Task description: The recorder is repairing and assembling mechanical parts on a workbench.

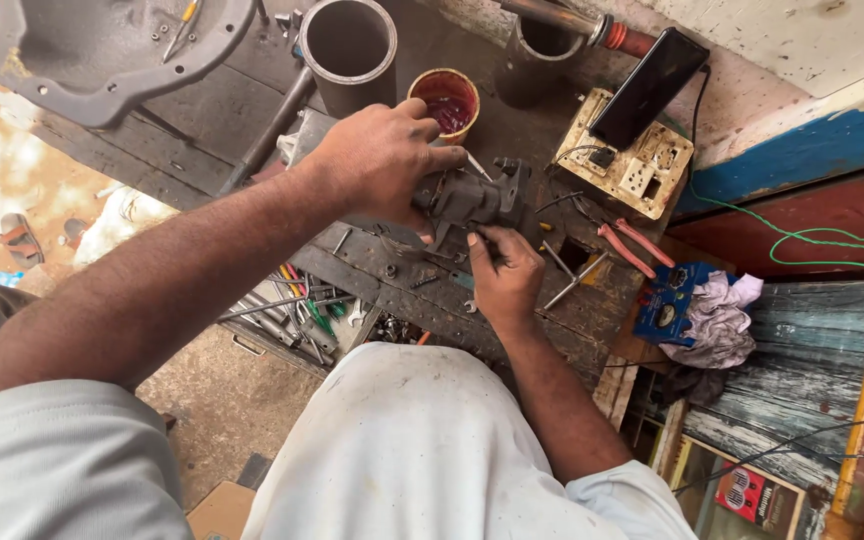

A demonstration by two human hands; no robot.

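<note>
On the dark, greasy workbench (512,310), near its middle, sits a grey metal part (472,198), blocky with a clamp-like end. Left hand (382,160): laid over the part's left side, fingers curled down around it, thumb reaching toward the top — a full, closed hold on the part. Right hand (505,272): just below the part, fingers pinched narrow against its lower edge; whether a small tool or fastener sits between the fingertips, cannot tell.

Surroundings: small cup of red fluid (445,100) just behind the left hand. Two dark steel cylinders (349,52) further back. Worn switchboard (624,158) to the right, a black phone (649,85) leaning on it. Red-handled pliers (624,247) lie right of the right hand. Blue meter (664,305) and crumpled rag (717,320) beyond. Loose screwdrivers and spanners (297,305) lie at the bench's left edge.
</note>
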